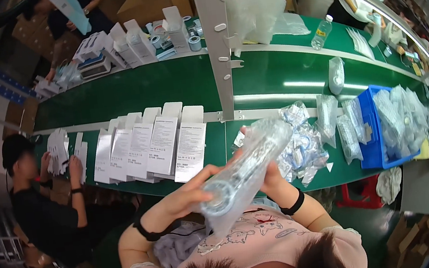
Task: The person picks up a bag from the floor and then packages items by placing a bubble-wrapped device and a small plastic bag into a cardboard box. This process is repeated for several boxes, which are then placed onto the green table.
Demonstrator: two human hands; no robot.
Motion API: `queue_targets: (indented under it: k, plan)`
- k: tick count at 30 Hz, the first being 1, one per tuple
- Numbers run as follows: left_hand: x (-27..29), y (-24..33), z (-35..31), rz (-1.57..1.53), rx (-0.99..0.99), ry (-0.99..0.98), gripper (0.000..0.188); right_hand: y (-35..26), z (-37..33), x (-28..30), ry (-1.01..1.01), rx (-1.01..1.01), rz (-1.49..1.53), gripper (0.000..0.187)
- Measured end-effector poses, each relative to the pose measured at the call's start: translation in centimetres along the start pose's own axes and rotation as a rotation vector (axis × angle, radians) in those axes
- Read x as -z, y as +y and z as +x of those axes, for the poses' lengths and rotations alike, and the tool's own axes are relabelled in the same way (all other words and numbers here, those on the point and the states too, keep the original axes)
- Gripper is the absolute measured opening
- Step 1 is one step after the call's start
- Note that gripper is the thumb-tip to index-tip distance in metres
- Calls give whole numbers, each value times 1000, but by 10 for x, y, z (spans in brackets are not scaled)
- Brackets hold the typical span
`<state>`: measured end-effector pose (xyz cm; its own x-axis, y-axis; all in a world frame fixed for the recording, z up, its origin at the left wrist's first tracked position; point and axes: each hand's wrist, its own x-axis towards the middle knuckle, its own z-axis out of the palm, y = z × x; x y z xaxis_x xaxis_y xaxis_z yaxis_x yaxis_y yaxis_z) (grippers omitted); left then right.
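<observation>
Clear-wrapped package (255,155) held up, left of the blue bin (377,156).
Left hand (195,191) is partly closed, its fingers gripping the package's near end; right hand (273,181) is against the package's side, fingers largely hidden, so closure cannot be determined. Small packets (306,154) lie left of the bin; white cartons (164,140) stand farther left of it.

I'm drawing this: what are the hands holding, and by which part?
A clear plastic-wrapped package: left hand at its near end, right hand at its middle.
</observation>
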<state>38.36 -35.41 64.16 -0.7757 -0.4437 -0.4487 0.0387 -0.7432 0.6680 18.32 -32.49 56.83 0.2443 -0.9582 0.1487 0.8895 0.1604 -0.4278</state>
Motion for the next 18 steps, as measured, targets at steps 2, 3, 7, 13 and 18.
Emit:
queue_targets:
  k: [2, 3, 7, 13, 18]
  plan:
    - [1, -20, 21, 64, -229, 21, 63, -8, -8, 29, 134, 14, 54, 74]
    - [5, -24, 26, 55, -236, 34, 63, -13, -13, 43, 279, 40, 96, 72]
    - [30, -32, 54, 1470, -442, 834, 77, -41, -14, 94, 456, -101, -37, 62]
    - [40, -57, 74, 2012, -206, 979, 66, -16, 9, 89, 489, -404, 189, 48]
    - [-31, -85, 56, 1927, -373, 855, 66, 4, 1, 117, 445, -374, 240, 48]
